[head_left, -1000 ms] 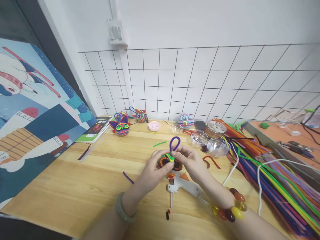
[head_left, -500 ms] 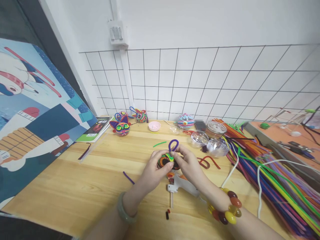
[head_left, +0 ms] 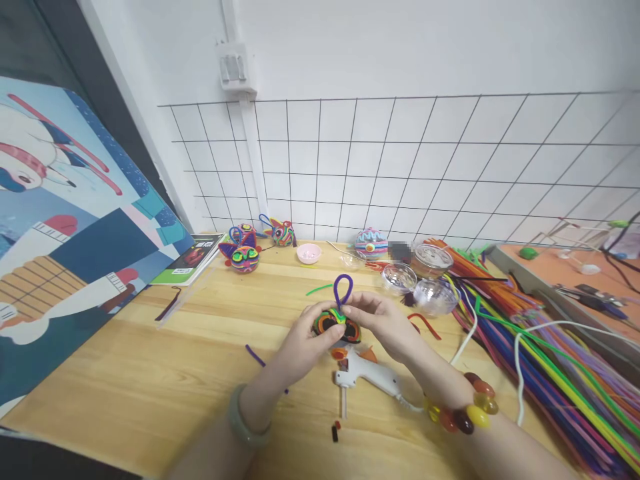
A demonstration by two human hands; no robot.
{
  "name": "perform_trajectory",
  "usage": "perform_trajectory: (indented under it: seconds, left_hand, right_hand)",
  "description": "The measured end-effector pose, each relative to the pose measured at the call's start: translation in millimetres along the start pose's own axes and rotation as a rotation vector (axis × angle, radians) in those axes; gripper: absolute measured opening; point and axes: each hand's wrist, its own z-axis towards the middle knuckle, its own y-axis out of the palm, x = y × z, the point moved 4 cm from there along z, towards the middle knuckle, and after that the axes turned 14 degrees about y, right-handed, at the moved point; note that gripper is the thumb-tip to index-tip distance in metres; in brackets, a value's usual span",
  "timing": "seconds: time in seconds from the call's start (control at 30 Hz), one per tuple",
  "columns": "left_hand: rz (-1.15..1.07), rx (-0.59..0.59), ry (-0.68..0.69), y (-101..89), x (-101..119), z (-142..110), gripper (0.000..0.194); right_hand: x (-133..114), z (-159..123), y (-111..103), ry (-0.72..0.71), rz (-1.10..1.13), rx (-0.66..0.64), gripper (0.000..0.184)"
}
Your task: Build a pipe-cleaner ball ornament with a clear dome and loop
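In the middle of the head view, my left hand [head_left: 306,339] is closed around a pipe-cleaner ball ornament [head_left: 353,331] with orange and black rings and a green and yellow top. A purple pipe-cleaner loop [head_left: 343,288] stands upright from the ornament's top. My right hand [head_left: 389,325] pinches at the base of that loop, its thumb and fingertips close together. Just below the hands lies a white hot glue gun [head_left: 370,375], its nose over an orange piece. Fingers cover part of the ornament.
Finished pipe-cleaner ornaments [head_left: 245,259] stand at the back left near a pink dish [head_left: 309,253]. Clear plastic half-shells [head_left: 435,295] sit at the back right. Bundled pipe cleaners [head_left: 545,360] and a white cord [head_left: 519,380] occupy the right side. A picture board [head_left: 85,267] leans at left.
My right hand has shifted slightly right and opened out a little from the ornament. The purple loop now stands taller and straighter, and more of the ornament's right side shows.
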Motion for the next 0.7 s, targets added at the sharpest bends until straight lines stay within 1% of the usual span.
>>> perform_trajectory:
  seconds: [0.13,0.27,0.4,0.53,0.6,0.7]
  left_hand:
    - [0.058,-0.014,0.021,0.0,-3.8,-2.4,0.042]
    - [0.057,-0.035,0.009,0.6,-5.9,-3.0,0.044]
    - [0.007,-0.057,-0.018,3.1,-6.8,-2.2,0.045]
    - [-0.039,-0.031,-0.033,5.3,-6.8,-0.7,0.043]
    - [-0.084,-0.016,-0.047,6.0,-5.5,0.2,0.043]
    - [-0.191,-0.015,-0.061,7.3,-1.7,1.2,0.042]
  right_hand:
    - [0.1,0.8,-1.8,-0.030,-0.034,0.037,0.024]
    - [1.2,1.5,-1.8,-0.049,-0.052,0.057,0.026]
    - [1.2,2.2,-0.9,-0.071,-0.080,0.062,0.029]
    - [4.2,4.5,-1.3,-0.077,-0.095,0.093,0.028]
    - [5.7,5.3,-2.1,-0.068,-0.089,0.099,0.028]
    - [5.2,5.3,-3.8,-0.046,-0.070,0.070,0.028]
